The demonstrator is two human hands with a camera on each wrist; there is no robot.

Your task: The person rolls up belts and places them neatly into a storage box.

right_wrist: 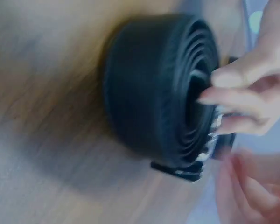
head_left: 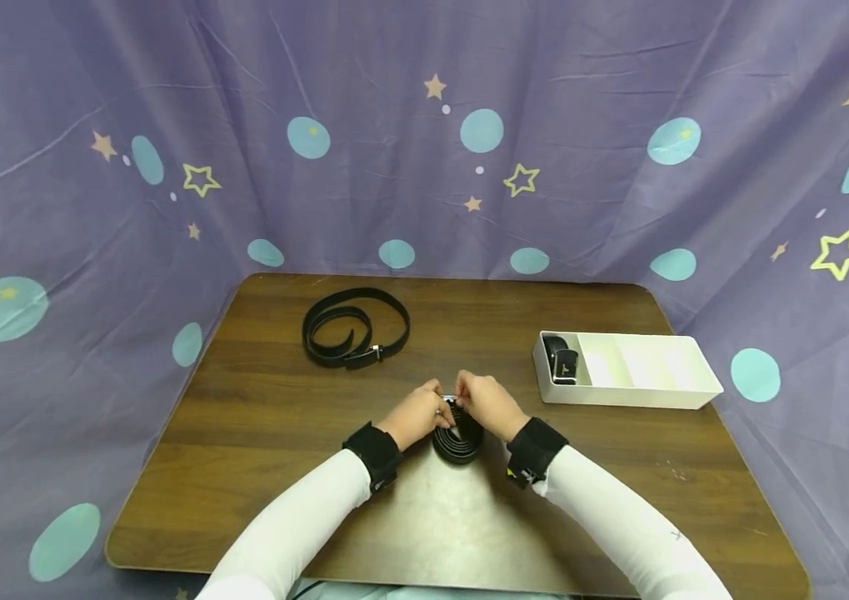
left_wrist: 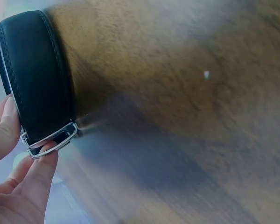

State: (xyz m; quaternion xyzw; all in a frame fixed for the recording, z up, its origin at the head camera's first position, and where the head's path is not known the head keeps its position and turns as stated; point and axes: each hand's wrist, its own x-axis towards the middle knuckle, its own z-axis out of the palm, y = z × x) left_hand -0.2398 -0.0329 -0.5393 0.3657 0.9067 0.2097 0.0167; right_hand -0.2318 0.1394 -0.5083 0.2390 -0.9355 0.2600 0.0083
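Observation:
A black belt lies rolled into a tight coil near the table's front middle. Its silver buckle sits against the coil's far side. My left hand pinches the belt at the buckle, one finger on the metal frame and the thumb near the coil's top edge. From the other side my right hand has its fingertips together at the belt by the buckle; in the right wrist view they are blurred beside a black strap part. What exactly these fingertips pinch is partly hidden.
A second black belt lies loosely looped at the table's back left. At the right stands a white divided box, with a rolled black belt in its left compartment. A patterned purple curtain hangs behind the wooden table.

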